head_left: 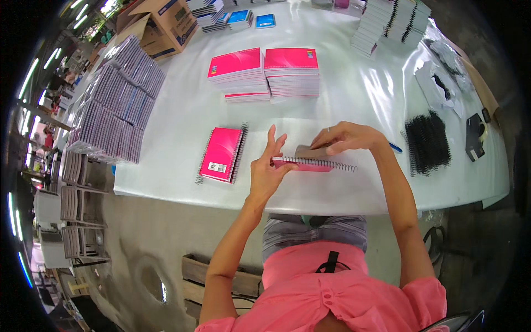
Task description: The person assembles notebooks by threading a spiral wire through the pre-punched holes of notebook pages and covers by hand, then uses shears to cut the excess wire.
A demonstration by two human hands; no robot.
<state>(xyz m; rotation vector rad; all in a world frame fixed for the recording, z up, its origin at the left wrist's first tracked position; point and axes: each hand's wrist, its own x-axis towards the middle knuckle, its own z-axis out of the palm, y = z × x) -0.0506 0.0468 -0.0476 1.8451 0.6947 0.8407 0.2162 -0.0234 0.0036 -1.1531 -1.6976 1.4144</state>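
Note:
Close to the table's front edge, a pink-covered notebook (318, 168) is tilted up with its spine edge on top. A dark wire coil (347, 167) runs along that edge, and its loose end sticks out past the right side. My left hand (265, 169) grips the notebook's left end, thumb on the pink cover and some fingers raised. Behind the coil stands a brown board (304, 151), and my right hand (349, 137) has its fingers closed on the board's top. Some right fingertips are hidden. Coil-bound pink notebooks (222, 150) lie stacked left of my left hand.
Two stacks of pink booklets (291, 72) stand farther back. A heap of black coils (428, 144) and a black tape dispenser (474, 138) are at the right. Wrapped notebook stacks (113, 105) and a cardboard box (163, 27) line the left. White-paged stacks (387, 25) stand back right.

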